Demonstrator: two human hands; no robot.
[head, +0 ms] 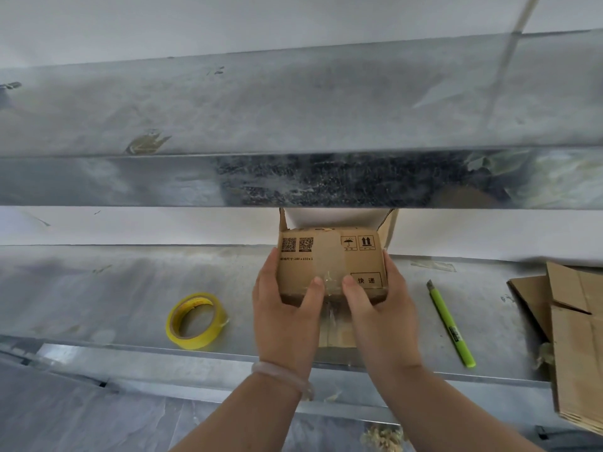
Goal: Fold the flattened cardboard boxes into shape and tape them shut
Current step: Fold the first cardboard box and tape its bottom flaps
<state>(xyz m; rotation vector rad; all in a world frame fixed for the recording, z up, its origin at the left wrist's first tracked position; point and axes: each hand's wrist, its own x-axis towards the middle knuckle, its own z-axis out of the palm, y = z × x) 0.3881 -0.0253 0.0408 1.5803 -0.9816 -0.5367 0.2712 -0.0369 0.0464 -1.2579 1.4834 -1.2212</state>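
1. The cardboard box sits on the metal counter, clamped between the person's two hands, printed face up. Its flaps on the side away from the fingers stand open.
2. The left hand grips the box's left side, its fingers wrapped round the edge and its thumb pressed on the top face.
3. The right hand holds the right side the same way, with its thumb lying just beside the left one.
4. A strip of clear tape runs down the middle of the box, passing between the two thumbs.
5. A pale bracelet circles the left wrist.
6. A yellow tape roll lies flat on the counter, left of the left fingers and apart from them.
7. A green utility knife lies right of the right fingers.
8. Farther right again, flattened cardboard boxes are stacked at the counter's end.
9. A metal shelf hangs above and beyond the fingers.
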